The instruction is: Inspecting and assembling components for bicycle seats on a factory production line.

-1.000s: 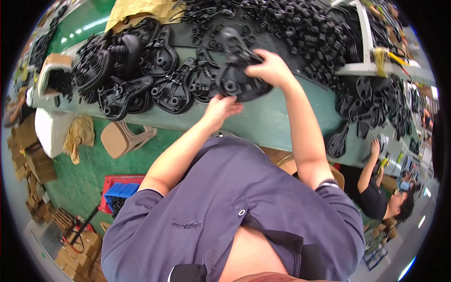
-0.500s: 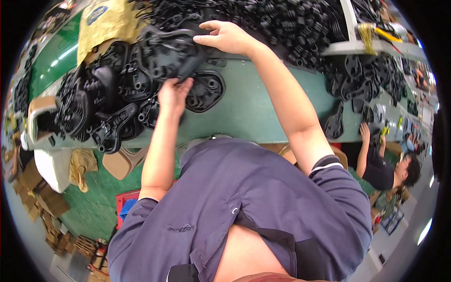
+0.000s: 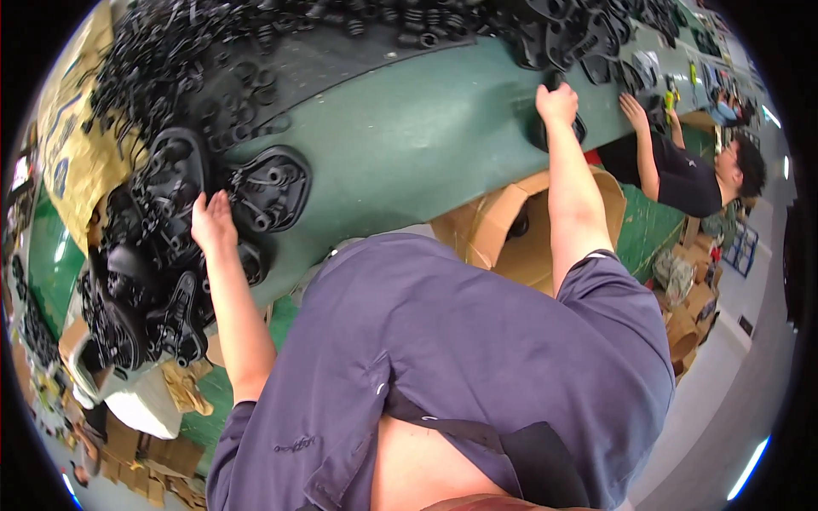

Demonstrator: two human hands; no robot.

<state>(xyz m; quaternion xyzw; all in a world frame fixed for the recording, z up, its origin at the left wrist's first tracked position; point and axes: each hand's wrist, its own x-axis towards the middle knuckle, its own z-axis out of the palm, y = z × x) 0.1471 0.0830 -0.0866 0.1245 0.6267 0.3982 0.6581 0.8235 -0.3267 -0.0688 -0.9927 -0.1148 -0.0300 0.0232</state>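
My right hand (image 3: pixel 558 106) is closed on the narrow end of a black bicycle saddle (image 3: pixel 578 128) by the near edge of the table. The wrist and fingers cover much of that saddle. At the left, my left hand (image 3: pixel 213 225) has its fingers stretched upward and apart, beside a tilted black saddle shell (image 3: pixel 176 157) in the pile. Whether the fingertips touch this shell is hard to tell. Just right of them another saddle shell (image 3: pixel 274 183) lies with its underside up. More shells (image 3: pixel 141 281) are heaped below and left of the hand.
Small black fittings (image 3: pixel 213 34) cover the far side of the green table (image 3: pixel 400 119). More saddles (image 3: pixel 588 38) lie at the far right, near a co-worker (image 3: pixel 682 170). A yellow sack (image 3: pixel 77 162) stands at the left. An open cardboard box (image 3: pixel 511 226) sits below the table edge.
My view has turned right. My right hand has moved from above the left pile to the lone saddle at the right and grips it. The shell lifted by my left hand is no longer raised.
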